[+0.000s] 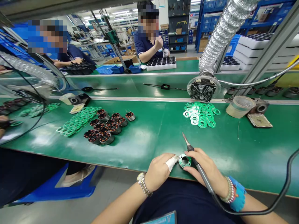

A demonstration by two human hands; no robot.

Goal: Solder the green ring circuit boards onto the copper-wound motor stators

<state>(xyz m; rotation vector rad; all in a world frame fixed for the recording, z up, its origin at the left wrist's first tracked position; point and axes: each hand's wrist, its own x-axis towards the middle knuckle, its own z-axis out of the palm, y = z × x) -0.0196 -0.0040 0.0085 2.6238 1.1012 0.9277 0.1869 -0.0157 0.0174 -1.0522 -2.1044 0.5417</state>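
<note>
A soldering iron (198,166) rests in my right hand (206,166), its tip pointing up and away over the bench. The thumb and a fingertip of that same hand also touch the right side of a motor stator (185,161) topped by a green ring-shaped circuit board. From the other side, my left hand (161,169) has its fingertips against the stator's left edge; one finger wears a white wrap. The stator sits near the bench's front edge, between both hands. Much of its body is hidden under the board.
Loose green ring boards (203,113) lie ahead, below a fan (202,91). Several motor stators (105,124) and more boards (79,121) are at left. A tub (240,105) and sponge holder (259,119) stand at right. The iron's cable (286,183) loops right. Co-workers sit opposite and left.
</note>
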